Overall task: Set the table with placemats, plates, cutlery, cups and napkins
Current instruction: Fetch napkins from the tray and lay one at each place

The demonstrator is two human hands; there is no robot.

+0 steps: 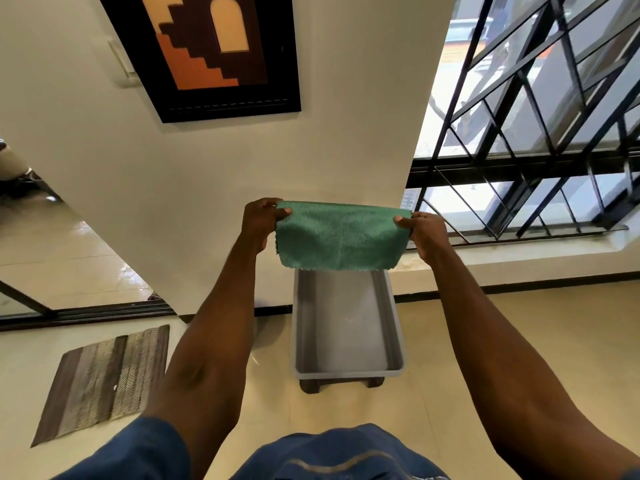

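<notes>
My blue shirt (332, 455) fills the bottom edge, soft creased cloth with one sleeve showing on my left arm. My two bare forearms reach forward from it. My left hand (259, 221) pinches one top corner of a green napkin (341, 237), thumb in front and fingers curled behind; my right hand (427, 233) pinches the other top corner the same way. The hands are well apart, with the cloth stretched between them. The napkin is one rectangle of fine ribbed fabric, hanging flat with a faint centre crease and a slightly wavy lower edge. It hangs in the air above the far end of one grey plastic tub (346, 370), a smooth rectangular bin resting on a dark base on the glossy tiled floor (485, 341). One striped woven mat (104, 382) lies to the left. One framed picture (211, 53) hangs on the cream wall, beside a window (540, 116) with black metal bars.
</notes>
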